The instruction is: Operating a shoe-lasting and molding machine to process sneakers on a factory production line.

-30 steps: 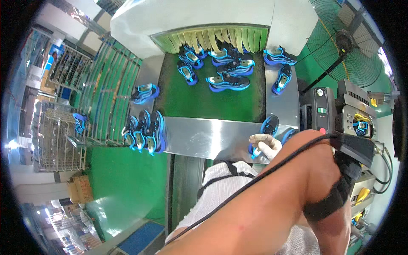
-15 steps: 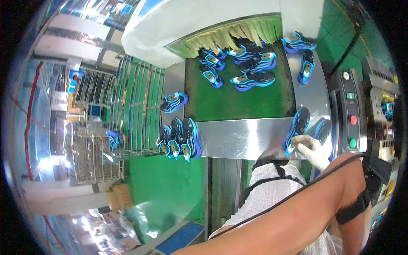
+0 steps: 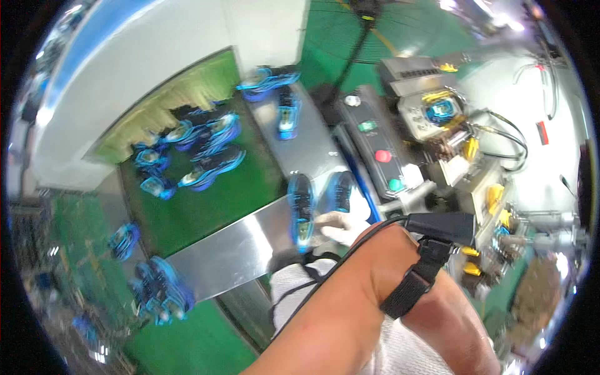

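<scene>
Where two black-and-blue shoes lie side by side near the right end of the metal table, the right hand, gloved in white, reaches in with its fingers bent. Its fingertips come just beside the heel end of the left-hand shoe, whose toe points away from the person; blur hides whether they touch it. The other shoe lies just beyond the glove. Whether the hand has hold of anything, I cannot tell. The left hand is out of view, so its state cannot be told.

A bare arm crosses in front, and a black box and a strap show by its bend. Beyond the table, a cluster of shoes sits on the green belt, near the yellowish curtain of a white machine. Two more shoes rest on the ledge right of the belt. At the table's left end stands a close group of shoes, with a single shoe behind. Farther right is a control box with coloured buttons.
</scene>
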